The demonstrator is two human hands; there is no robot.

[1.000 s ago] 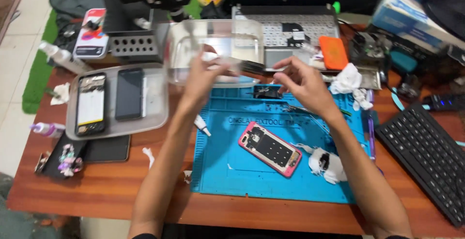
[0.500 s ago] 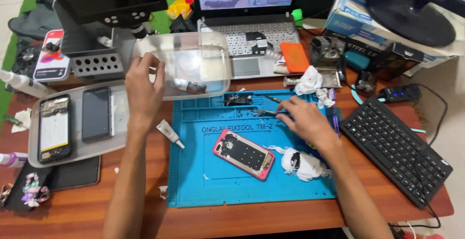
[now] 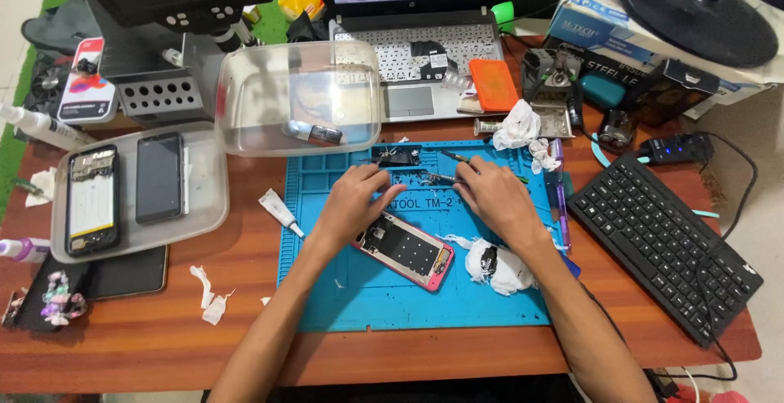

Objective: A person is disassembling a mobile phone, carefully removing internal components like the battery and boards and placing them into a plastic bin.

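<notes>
Left hand (image 3: 353, 204) rests open on blue mat (image 3: 343, 289), fingertips beside opened pink phone (image 3: 406, 249). Right hand (image 3: 496, 199) pinches tweezers (image 3: 441, 178) above phone. Risk: tweezers slip, small part lost among mat debris; soiled wipe (image 3: 496, 262) near phone may smear internals.

Left hand: the left hand (image 3: 353, 199) has let go of the clear plastic lid (image 3: 298, 97) and dropped onto the blue mat (image 3: 408, 297), fingers (image 3: 384, 181) by the pink phone (image 3: 404, 249).
Lid: no longer lifted in both hands, it now lies by the laptop (image 3: 408, 68).
Right hand: the right hand (image 3: 494, 195) has pulled in toward the left, touching the tweezers (image 3: 445, 177).
</notes>
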